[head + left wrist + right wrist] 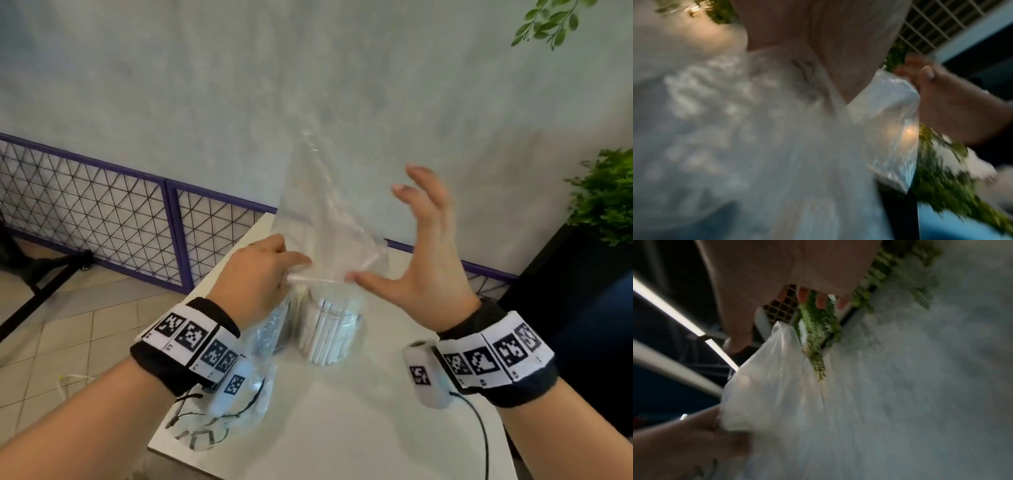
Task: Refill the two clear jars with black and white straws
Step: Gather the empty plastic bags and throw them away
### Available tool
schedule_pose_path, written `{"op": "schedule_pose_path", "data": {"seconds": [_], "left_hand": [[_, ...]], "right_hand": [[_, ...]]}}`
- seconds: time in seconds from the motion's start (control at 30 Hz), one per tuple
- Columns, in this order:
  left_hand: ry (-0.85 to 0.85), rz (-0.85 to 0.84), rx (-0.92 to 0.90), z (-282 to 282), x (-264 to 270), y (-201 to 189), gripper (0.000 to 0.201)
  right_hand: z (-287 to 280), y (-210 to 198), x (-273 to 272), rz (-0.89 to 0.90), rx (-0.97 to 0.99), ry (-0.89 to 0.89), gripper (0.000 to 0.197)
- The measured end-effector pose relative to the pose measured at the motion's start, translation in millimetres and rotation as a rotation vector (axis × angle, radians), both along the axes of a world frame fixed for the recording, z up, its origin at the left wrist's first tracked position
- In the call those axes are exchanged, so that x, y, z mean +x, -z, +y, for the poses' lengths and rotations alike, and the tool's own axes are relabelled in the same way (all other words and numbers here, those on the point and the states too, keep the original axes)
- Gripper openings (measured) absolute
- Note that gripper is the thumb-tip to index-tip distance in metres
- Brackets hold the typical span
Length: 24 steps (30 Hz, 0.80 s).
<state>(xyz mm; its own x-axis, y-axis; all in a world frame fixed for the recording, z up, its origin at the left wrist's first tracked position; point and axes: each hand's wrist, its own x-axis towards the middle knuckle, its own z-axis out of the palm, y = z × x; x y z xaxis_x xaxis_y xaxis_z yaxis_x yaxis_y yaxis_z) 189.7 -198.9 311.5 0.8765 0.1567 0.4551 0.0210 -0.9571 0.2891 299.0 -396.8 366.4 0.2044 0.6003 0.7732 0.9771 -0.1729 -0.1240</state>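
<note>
Leftmost, beyond the table edge, a purple-framed wire mesh fence (pixel 102 192) runs along the grey wall, with beige floor tiles below it. On the near left of the white table (pixel 342 428) lies a crumpled clear wrapper (pixel 239 404) with dark markings, partly under the left wrist. Left hand (pixel 255 277): fingers curled and clamped on the lower edge of a clear plastic bag (pixel 318 212) — the bag stands upright from the grip and tapers to a point against the wall. The left wrist view confirms the film bunched against the palm, though that picture is badly blurred. Directly below the hands stand the two jars. The left jar (pixel 279 325) is largely hidden behind the hand and plastic; dark contents show through, but no detail can be made out. The right jar (pixel 330 332) — touching or just beside the first, which of the two cannot be told — holds white straws (pixel 323 334) leaning together, packed close. One more white straw (pixel 366 263) appears inside the bag near its lower right corner. Right hand (pixel 424 250): fingers spread and straight, gripping nothing, thumb tip at the bag's lower edge; whether it touches the film cannot be told. Far right, a green plant (pixel 606 195) sits on a dark stand, and a leafy sprig (pixel 551 20) hangs at the top corner.
</note>
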Motion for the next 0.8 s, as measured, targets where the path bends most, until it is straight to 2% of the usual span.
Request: {"op": "schedule_pose_path", "data": {"seconds": [0.07,0.1,0.17,0.2,0.27,0.33,0.37,0.4,0.5,0.53,0.6,0.63,0.67,0.73,0.8], "left_hand": [[0.028,0.004,0.090,-2.7,0.3,-0.8,0.041],[0.038,-0.020,0.105,-4.1,-0.1,-1.6,0.043],[0.011,-0.063,0.055,-5.8,-0.8,-5.0,0.050],[-0.023,-0.098,0.000,-5.2,-1.5,-6.3,0.053],[-0.091,-0.146,-0.110,-3.9,-5.4,-10.6,0.055],[-0.187,-0.072,-0.171,-5.6,-7.1,-10.7,0.060],[-0.206,-0.019,-0.259,-7.4,-7.2,-11.3,0.059],[-0.210,0.020,-0.435,-7.2,-4.9,-9.0,0.057],[-0.099,0.054,-1.237,-13.3,-2.2,-4.1,0.040],[-0.045,0.055,-1.387,-14.4,0.3,1.2,0.031],[0.074,0.039,-1.526,-25.0,0.4,4.0,0.030],[0.117,0.020,-1.568,-30.4,-0.5,3.4,0.031],[0.119,-0.027,-1.601,-35.1,-0.2,1.4,0.031],[0.154,-0.068,-1.636,-43.1,-4.1,-2.1,0.027],[0.265,-0.055,-1.675,-48.4,-6.2,-4.1,0.030]], "right_hand": [[2.3,-6.5,-4.9,-0.310,-0.310,0.127,0.103],[3.4,-6.3,-5.6,-0.381,-0.482,0.187,0.104],[4.5,-1.5,-1.4,-0.338,-0.726,0.276,0.098],[3.9,3.6,2.6,-0.288,-0.762,0.296,0.090],[2.3,12.9,7.3,-0.226,-0.698,0.287,0.062],[2.6,22.3,6.8,-0.097,-0.606,0.255,0.043],[3.1,27.1,3.0,-0.001,-0.561,0.225,0.041],[3.8,32.4,-2.7,0.089,-0.511,0.185,0.043],[9.2,50.4,-17.5,0.406,-0.406,0.017,0.060],[11.9,57.5,-20.2,0.522,-0.364,-0.047,0.057],[17.6,67.5,-22.8,0.686,-0.264,-0.108,0.044],[20.5,69.8,-24.4,0.721,-0.224,-0.103,0.048],[23.6,71.2,-25.2,0.733,-0.199,-0.089,0.064],[29.9,72.8,-23.1,0.752,-0.189,-0.007,0.112],[34.6,70.6,-18.7,0.746,-0.200,0.081,0.137]]}}
